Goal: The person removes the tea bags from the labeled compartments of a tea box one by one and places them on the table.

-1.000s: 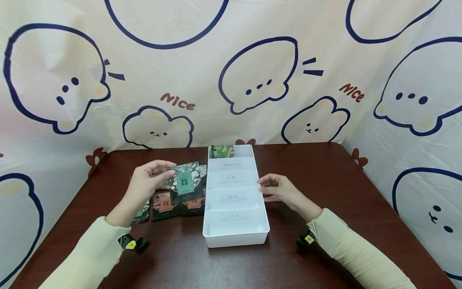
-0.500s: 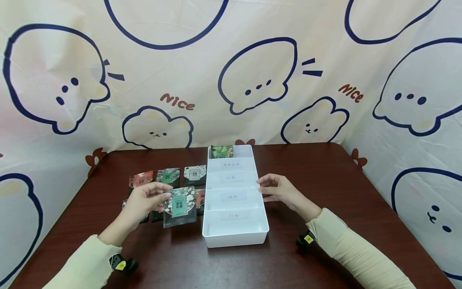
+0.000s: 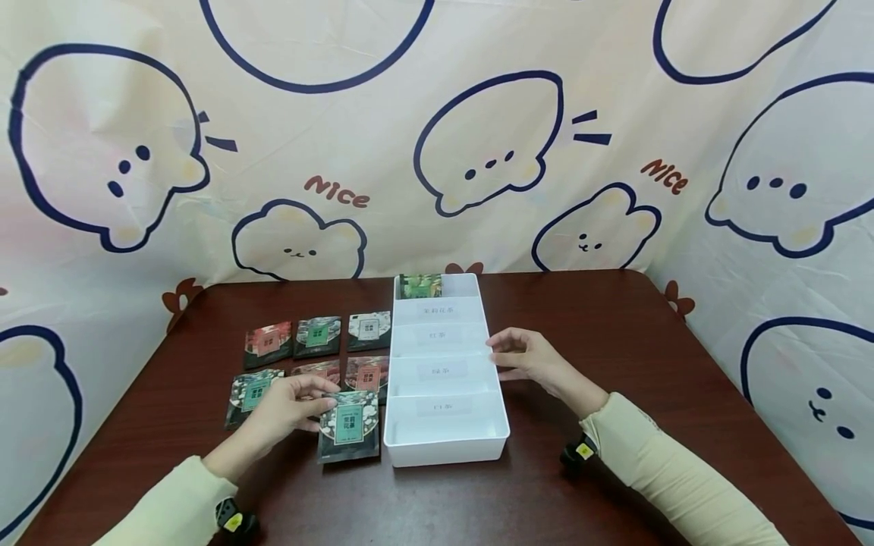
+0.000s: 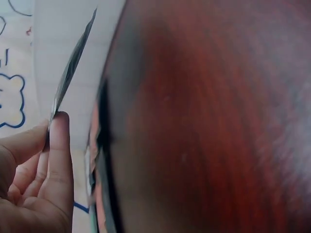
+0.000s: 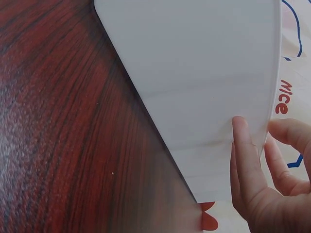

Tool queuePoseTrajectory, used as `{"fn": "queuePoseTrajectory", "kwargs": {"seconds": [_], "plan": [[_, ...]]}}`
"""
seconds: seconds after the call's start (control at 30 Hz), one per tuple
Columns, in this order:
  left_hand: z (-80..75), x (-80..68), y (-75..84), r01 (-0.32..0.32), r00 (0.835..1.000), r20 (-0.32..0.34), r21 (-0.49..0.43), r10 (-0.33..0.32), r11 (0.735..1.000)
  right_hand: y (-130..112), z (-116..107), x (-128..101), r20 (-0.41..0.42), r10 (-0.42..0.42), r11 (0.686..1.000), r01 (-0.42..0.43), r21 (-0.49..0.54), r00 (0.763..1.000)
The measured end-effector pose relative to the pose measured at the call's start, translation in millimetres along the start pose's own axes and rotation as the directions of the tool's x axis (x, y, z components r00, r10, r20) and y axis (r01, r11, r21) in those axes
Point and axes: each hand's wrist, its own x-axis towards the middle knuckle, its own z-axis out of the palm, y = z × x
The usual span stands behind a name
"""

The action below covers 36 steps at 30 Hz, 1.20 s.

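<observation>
Head view: seven tea packets [image 3: 349, 427], one tray [image 3: 447, 447].

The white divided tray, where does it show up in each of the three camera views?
Head: white divided tray stands at centre of the table, right hand at its right rim.
Left wrist: not in it; only the held packet edge-on.
Right wrist: its plain outer wall fills the upper middle, fingertips touching.
Shared landmark: the dark red table.
</observation>
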Motion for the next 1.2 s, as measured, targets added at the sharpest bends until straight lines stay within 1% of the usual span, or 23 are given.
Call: {"fn": "queuePoseTrajectory", "kwargs": {"seconds": [0.2,0.37,0.6,0.87,1.03,1.2], "plan": [[9.4,1.1,-6.2,0.04,0.999,0.005,0.009,-0.041,0.999,2.0,-0.2,1.2,-0.008,0.005,1.0,-0.005,-0.001,1.0],[15.5,1.2,-7.1,0.064,0.998,0.015,0.027,-0.064,0.998,3.5,-0.1,2.0,-0.008,0.006,1.0,-0.005,0.002,1.0],[20.9,1.5,-4.3,0.069,0.998,0.004,0.097,-0.07,0.993,3.0,-0.7,1.8,-0.002,-0.008,1.0,0.008,-0.001,1.0],[24.5,4.0,-5.3,0.086,0.996,-0.026,0.187,-0.082,0.979,1.1,0.4,1.2,-0.004,0.005,1.0,-0.005,0.004,1.0],[25.0,3.5,-4.1,0.088,0.996,-0.038,0.219,-0.082,0.972,0.9,0.1,1.1,-0.003,0.002,1.0,-0.002,-0.004,1.0],[25.7,2.1,-2.2,0.093,0.995,-0.043,0.227,-0.086,0.969,0.6,0.0,0.9,-0.001,0.003,1.0,-0.003,-0.007,1.0]]}}
